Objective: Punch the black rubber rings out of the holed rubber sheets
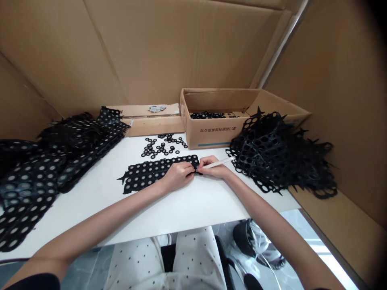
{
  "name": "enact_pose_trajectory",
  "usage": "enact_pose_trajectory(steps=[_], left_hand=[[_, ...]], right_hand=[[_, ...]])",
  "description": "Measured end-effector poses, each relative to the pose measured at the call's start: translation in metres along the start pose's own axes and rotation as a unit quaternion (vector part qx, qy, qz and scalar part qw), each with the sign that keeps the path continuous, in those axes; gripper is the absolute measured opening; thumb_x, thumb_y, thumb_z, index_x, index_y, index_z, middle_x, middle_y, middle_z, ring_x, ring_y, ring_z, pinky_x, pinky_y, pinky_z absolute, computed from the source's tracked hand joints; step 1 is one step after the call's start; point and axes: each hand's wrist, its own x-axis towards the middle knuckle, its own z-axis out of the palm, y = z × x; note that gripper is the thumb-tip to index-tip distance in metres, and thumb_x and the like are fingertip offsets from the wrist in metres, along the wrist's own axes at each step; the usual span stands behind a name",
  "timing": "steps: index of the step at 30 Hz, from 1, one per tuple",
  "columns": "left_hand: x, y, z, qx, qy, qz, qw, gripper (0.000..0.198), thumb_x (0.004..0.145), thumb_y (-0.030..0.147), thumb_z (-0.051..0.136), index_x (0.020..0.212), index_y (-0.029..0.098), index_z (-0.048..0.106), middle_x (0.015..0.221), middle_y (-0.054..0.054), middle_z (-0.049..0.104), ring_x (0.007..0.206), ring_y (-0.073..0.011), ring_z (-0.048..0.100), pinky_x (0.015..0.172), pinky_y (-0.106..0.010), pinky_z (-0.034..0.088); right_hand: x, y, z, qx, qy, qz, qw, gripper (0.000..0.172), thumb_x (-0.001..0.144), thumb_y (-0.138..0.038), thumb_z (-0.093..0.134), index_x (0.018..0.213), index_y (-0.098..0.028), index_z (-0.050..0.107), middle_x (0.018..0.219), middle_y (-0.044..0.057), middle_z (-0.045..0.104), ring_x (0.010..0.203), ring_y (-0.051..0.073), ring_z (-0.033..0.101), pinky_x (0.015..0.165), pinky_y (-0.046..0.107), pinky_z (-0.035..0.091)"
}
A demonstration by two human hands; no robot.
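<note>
A black perforated sheet (148, 173) with rows of pale-centred rings lies flat on the white table (193, 209). My left hand (179, 176) rests at the sheet's right part, fingers closed on its edge. Beside it, my right hand (213, 167) holds a white pen-like tool (222, 162), its fingertips pinched at the sheet's right end. The two hands nearly touch there, and the tool's tip is hidden by the fingers. Just beyond the sheet, loose black rings (161, 149) are scattered on the table.
An open cardboard box (216, 135) holding black rings stands behind my hands. Black ringed sheets (33, 177) are heaped at the left, and punched-out black webbing (272, 153) is piled at the right. A low cardboard ledge (155, 125) bears a small grey piece (157, 108).
</note>
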Motion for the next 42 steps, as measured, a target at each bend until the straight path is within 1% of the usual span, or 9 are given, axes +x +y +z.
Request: enact_pose_trajectory(steps=[5, 8, 12, 17, 22, 29, 33, 37, 42], left_hand=[[0.0, 0.003, -0.005, 0.028, -0.043, -0.002, 0.999, 0.013, 0.077, 0.014, 0.049, 0.08, 0.016, 0.062, 0.077, -0.004, 0.063, 0.072, -0.0132, 0.06, 0.06, -0.021, 0.048], [0.003, 0.007, -0.005, 0.063, -0.056, -0.016, 0.996, 0.012, 0.075, 0.015, 0.052, 0.081, 0.016, 0.062, 0.078, -0.004, 0.062, 0.073, -0.0147, 0.059, 0.059, -0.023, 0.047], [0.011, 0.009, 0.001, 0.076, -0.059, 0.01, 0.995, 0.014, 0.076, 0.016, 0.053, 0.087, 0.016, 0.062, 0.085, -0.005, 0.063, 0.078, -0.0157, 0.059, 0.063, -0.025, 0.048], [0.013, 0.006, 0.011, 0.079, -0.059, 0.049, 0.994, 0.015, 0.081, 0.016, 0.048, 0.082, 0.016, 0.063, 0.081, -0.004, 0.064, 0.075, -0.0142, 0.06, 0.06, -0.023, 0.047], [0.011, 0.006, 0.012, 0.079, -0.051, 0.047, 0.995, 0.016, 0.082, 0.017, 0.048, 0.079, 0.015, 0.064, 0.077, -0.005, 0.064, 0.072, -0.0139, 0.06, 0.056, -0.022, 0.045], [0.012, 0.008, 0.014, 0.041, -0.032, 0.01, 0.999, 0.019, 0.081, 0.016, 0.047, 0.074, 0.015, 0.064, 0.071, -0.004, 0.062, 0.068, -0.013, 0.06, 0.057, -0.022, 0.046], [0.012, 0.009, 0.013, 0.031, -0.032, -0.004, 0.999, 0.019, 0.081, 0.016, 0.047, 0.073, 0.015, 0.064, 0.069, -0.004, 0.061, 0.066, -0.0122, 0.059, 0.055, -0.021, 0.046], [0.013, 0.01, 0.011, 0.034, -0.037, 0.005, 0.999, 0.02, 0.082, 0.017, 0.046, 0.073, 0.015, 0.064, 0.069, -0.004, 0.061, 0.066, -0.0119, 0.06, 0.054, -0.02, 0.045], [0.012, 0.01, 0.01, 0.052, -0.037, 0.024, 0.998, 0.021, 0.083, 0.018, 0.045, 0.074, 0.015, 0.064, 0.07, -0.004, 0.061, 0.066, -0.0122, 0.059, 0.054, -0.02, 0.045]], right_hand=[[-0.004, -0.001, -0.01, 0.06, 0.056, 0.006, 0.997, 0.018, 0.063, -0.023, 0.062, 0.056, -0.013, 0.049, 0.05, -0.004, 0.045, 0.045, 0.006, 0.034, 0.044, 0.018, 0.022], [-0.005, 0.0, -0.013, 0.055, 0.049, 0.018, 0.997, 0.019, 0.06, -0.021, 0.061, 0.053, -0.014, 0.046, 0.048, -0.005, 0.041, 0.045, 0.005, 0.03, 0.043, 0.018, 0.019], [-0.005, 0.0, -0.013, 0.05, 0.04, 0.015, 0.998, 0.018, 0.059, -0.019, 0.06, 0.051, -0.013, 0.045, 0.049, -0.004, 0.041, 0.046, 0.006, 0.031, 0.044, 0.018, 0.019], [-0.005, 0.003, -0.015, 0.06, 0.047, -0.001, 0.997, 0.021, 0.06, -0.02, 0.061, 0.051, -0.014, 0.044, 0.048, -0.005, 0.039, 0.046, 0.006, 0.03, 0.045, 0.018, 0.019], [-0.004, 0.003, -0.014, 0.038, 0.047, 0.006, 0.998, 0.021, 0.059, -0.02, 0.061, 0.049, -0.013, 0.044, 0.048, -0.004, 0.041, 0.045, 0.006, 0.032, 0.044, 0.018, 0.02], [-0.005, -0.005, -0.011, 0.028, 0.033, 0.028, 0.999, 0.022, 0.063, -0.024, 0.063, 0.053, -0.013, 0.046, 0.043, -0.005, 0.043, 0.04, 0.005, 0.033, 0.041, 0.017, 0.021], [-0.006, -0.005, -0.011, 0.008, 0.047, 0.019, 0.999, 0.028, 0.066, -0.028, 0.063, 0.051, -0.014, 0.044, 0.041, -0.005, 0.042, 0.039, 0.006, 0.033, 0.041, 0.017, 0.022], [-0.007, -0.004, -0.012, -0.005, 0.064, 0.006, 0.998, 0.034, 0.069, -0.031, 0.061, 0.047, -0.015, 0.041, 0.039, -0.004, 0.041, 0.038, 0.005, 0.032, 0.041, 0.018, 0.021], [-0.007, -0.001, -0.012, 0.004, 0.074, -0.007, 0.997, 0.033, 0.07, -0.028, 0.06, 0.046, -0.015, 0.041, 0.039, -0.004, 0.042, 0.039, 0.006, 0.031, 0.043, 0.019, 0.022]])
